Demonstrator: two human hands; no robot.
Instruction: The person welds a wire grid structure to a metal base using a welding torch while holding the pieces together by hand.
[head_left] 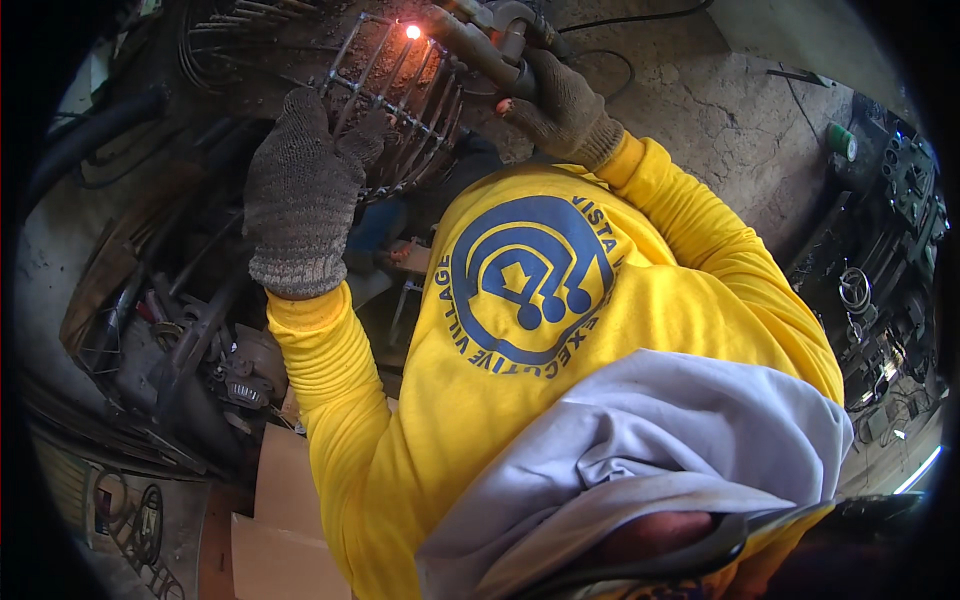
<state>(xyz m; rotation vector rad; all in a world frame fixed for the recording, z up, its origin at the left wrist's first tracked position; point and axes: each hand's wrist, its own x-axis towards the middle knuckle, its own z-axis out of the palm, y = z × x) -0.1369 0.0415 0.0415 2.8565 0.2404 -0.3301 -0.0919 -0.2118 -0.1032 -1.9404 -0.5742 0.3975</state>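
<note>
At the top centre stands a rounded cage of thin metal rods [432,125], crossed by rows of bars. My left hand [303,195], in a dark knitted glove, grips its left side, with the thumb over the rods. Its fingertips are partly hidden. My right hand [568,112], in a similar glove with a worn fingertip, is closed around what looks like a welding electrode holder [478,50]. A bright orange glowing spot [413,32] burns at the cage's upper rods, close to the holder's far end.
A black cable [640,17] trails off to the upper right across the stained concrete floor [690,110]. Dark metal parts and a handwheel [854,289] crowd the right edge. To the left lie bent frames and a motor-like part [248,375]. Cardboard [285,500] lies at lower left.
</note>
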